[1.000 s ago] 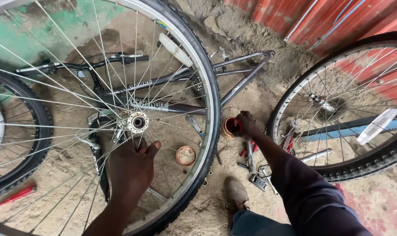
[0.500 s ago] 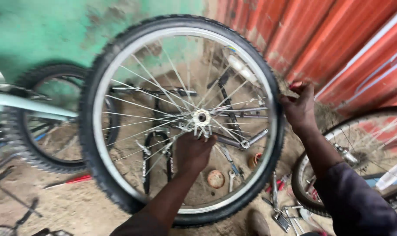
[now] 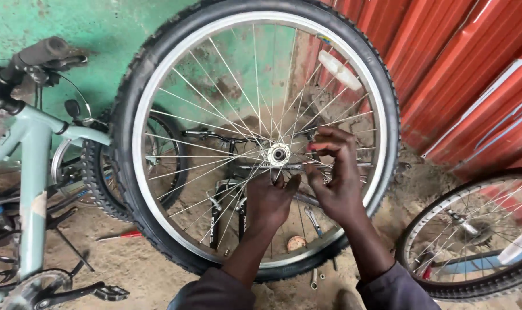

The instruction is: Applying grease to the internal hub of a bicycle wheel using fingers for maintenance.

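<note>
A bicycle wheel [image 3: 157,86] with a black tyre and silver rim stands upright at the centre of the frame, filling most of it, its hub [image 3: 278,154] just right of centre. The person's left hand [image 3: 270,198] sits just below the hub, fingers curled together against the spokes there. The right hand [image 3: 336,172] reaches in from the lower right, fingers pinched near the hub on a small reddish piece; what that piece is cannot be told.

Behind the spokes lies a dark bicycle frame [image 3: 226,201] on the sandy floor [image 3: 146,270], with a small round tin [image 3: 296,243] and a wrench [image 3: 313,221] near the wheel's lower rim. A red-handled screwdriver [image 3: 120,235] lies on the floor at lower left. A pale green bicycle [image 3: 31,166] leans at the left edge before a green wall [image 3: 100,28]. Red corrugated sheeting [image 3: 473,74] fills the upper right, and a second wheel [image 3: 473,241] rests at lower right.
</note>
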